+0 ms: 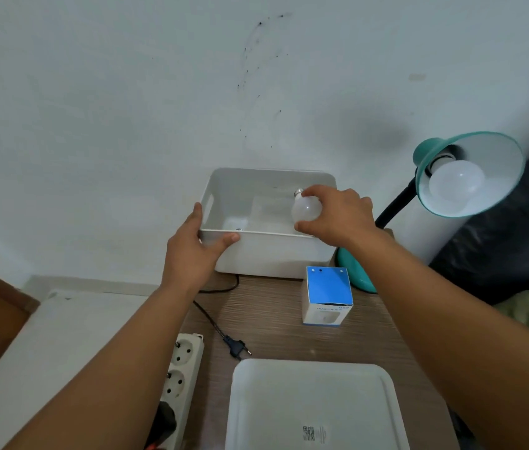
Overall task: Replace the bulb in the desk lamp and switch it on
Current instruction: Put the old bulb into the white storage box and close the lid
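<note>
Here, at the frame centre, the right hand [338, 216] pinches a white bulb [306, 208] over the white bin [269, 251], fingers [316, 193] curled around it; the left hand [196, 245] clamps the bin's near rim.

- desk lamp [466, 177]: teal shade tilted toward the camera, a frosted white bulb [456, 181] seated in its socket, apparently unlit; black neck, teal base on the counter
- second bulb [306, 207]: frosted white, metal screw base pointing away, over the white bin [266, 251]

Bin [258, 254] at desk's back, lamp [468, 177] right, carton [326, 295] before it, lid [312, 407] nearest.
</note>
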